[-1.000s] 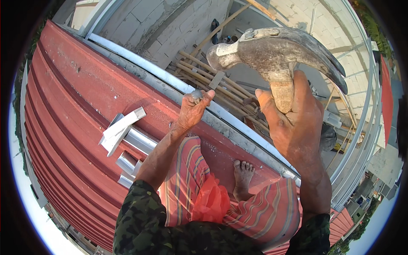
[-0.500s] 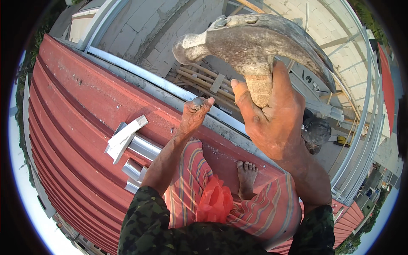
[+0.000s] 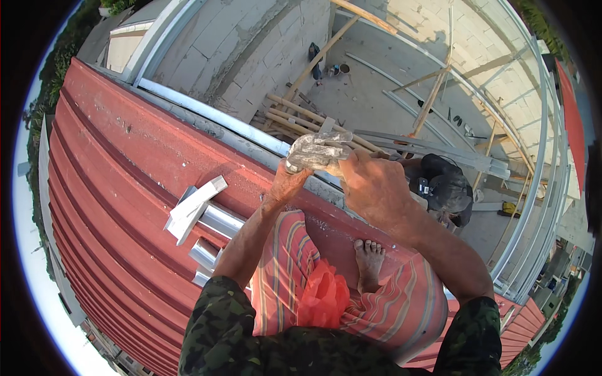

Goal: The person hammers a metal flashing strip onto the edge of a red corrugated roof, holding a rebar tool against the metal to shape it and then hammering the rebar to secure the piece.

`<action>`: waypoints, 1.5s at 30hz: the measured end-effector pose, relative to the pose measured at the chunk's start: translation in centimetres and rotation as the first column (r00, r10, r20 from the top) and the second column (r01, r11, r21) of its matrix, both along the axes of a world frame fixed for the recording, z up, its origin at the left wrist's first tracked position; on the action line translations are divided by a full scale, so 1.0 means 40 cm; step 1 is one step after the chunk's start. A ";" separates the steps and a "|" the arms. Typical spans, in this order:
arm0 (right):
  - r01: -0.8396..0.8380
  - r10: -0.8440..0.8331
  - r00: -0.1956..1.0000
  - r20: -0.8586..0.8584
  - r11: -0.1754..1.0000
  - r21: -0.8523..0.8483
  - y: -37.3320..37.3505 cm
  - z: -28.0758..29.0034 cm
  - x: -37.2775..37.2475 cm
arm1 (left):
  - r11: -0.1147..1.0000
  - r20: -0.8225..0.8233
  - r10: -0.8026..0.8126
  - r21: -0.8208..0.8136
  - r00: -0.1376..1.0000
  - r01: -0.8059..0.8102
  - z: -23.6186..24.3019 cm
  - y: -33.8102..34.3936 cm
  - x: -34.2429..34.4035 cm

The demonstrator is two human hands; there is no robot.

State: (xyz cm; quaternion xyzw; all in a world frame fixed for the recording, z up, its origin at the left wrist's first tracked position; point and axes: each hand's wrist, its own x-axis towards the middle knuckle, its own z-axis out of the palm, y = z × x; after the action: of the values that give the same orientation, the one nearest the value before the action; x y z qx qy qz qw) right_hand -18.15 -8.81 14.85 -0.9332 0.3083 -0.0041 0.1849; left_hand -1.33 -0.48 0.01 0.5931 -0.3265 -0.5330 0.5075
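A worn claw hammer [image 3: 320,150] is gripped by my right hand [image 3: 376,191], its fingers wrapped round the short visible handle. The hammer's head is down at my left hand [image 3: 288,185], right over its fingertips. My left hand is closed beside the shiny metal channel [image 3: 216,118] along the wall top. Whatever it pinches is covered by the hammer, and I cannot tell whether the hammer touches it.
Red ribbed roofing [image 3: 119,207] slopes off to my left. Cut metal channel pieces [image 3: 216,220] lie on it. Beyond the wall is a drop to a floor with wooden poles [image 3: 298,122]. Below right is a person in a dark cap [image 3: 453,197]. A red plastic bag [image 3: 323,294] rests at my lap.
The hammer has swung down from high in front of me to my left hand. My left hand has stayed nearly in place; the grey rounded end seen between its fingers is now covered.
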 end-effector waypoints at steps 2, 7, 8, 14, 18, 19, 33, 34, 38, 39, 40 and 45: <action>0.056 -0.029 0.968 0.248 0.993 -0.102 -0.022 0.051 0.008 | 1.000 0.009 -0.021 0.020 1.000 0.021 -0.005 0.014 -0.008; 0.189 -0.161 0.755 0.635 0.982 0.024 -0.012 0.132 0.021 | 0.998 0.029 -0.038 0.042 0.999 0.037 0.010 0.016 -0.005; 0.197 -0.163 0.756 0.634 0.980 0.017 0.002 0.087 0.010 | 0.999 -0.032 0.041 -0.018 0.999 -0.042 0.007 0.015 -0.023; 0.139 -0.143 0.930 0.337 0.990 0.034 -0.021 0.106 0.003 | 0.994 -0.002 -0.080 0.069 0.997 0.080 -0.022 0.028 0.020; 0.166 0.000 0.753 0.658 0.968 -0.190 -0.006 0.139 0.009 | 1.000 -0.055 -0.004 0.002 0.998 0.004 0.014 0.021 -0.010; 0.068 0.057 0.844 0.533 0.975 -0.213 0.011 0.065 -0.013 | 0.997 -0.103 0.080 -0.005 0.991 -0.081 0.026 0.020 -0.024; 0.038 -0.035 0.995 0.092 0.999 -0.027 0.001 0.000 -0.019 | 0.998 0.074 -0.050 -0.023 0.996 0.052 -0.024 0.035 0.016; 0.044 -0.042 0.995 0.086 0.999 -0.017 -0.002 0.026 -0.022 | 0.993 0.134 -0.117 0.024 0.984 0.115 -0.018 0.044 0.011; 0.098 -0.048 0.879 0.475 0.992 -0.080 -0.002 0.090 -0.016 | 0.990 0.172 -0.140 0.045 0.975 0.134 -0.029 0.046 0.017; 0.074 -0.021 0.839 0.543 0.994 -0.075 0.010 0.084 -0.002 | 0.964 0.508 -0.075 -0.182 0.858 0.192 -0.079 0.076 0.047; 0.060 -0.003 0.808 0.589 0.995 -0.078 0.019 0.074 0.001 | 0.893 0.757 0.139 -0.374 0.639 0.249 -0.144 0.094 0.059; 0.107 -0.096 0.955 0.279 0.994 -0.025 0.016 -0.018 -0.045 | 0.996 0.141 -0.091 0.023 0.986 0.088 -0.028 0.056 0.017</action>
State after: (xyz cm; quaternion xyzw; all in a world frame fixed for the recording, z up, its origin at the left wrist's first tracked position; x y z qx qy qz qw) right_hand -19.94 -8.16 14.13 -0.9097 0.3268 -0.1505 0.2074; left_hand -0.67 1.75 -1.12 0.6184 -0.3837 -0.5143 0.4537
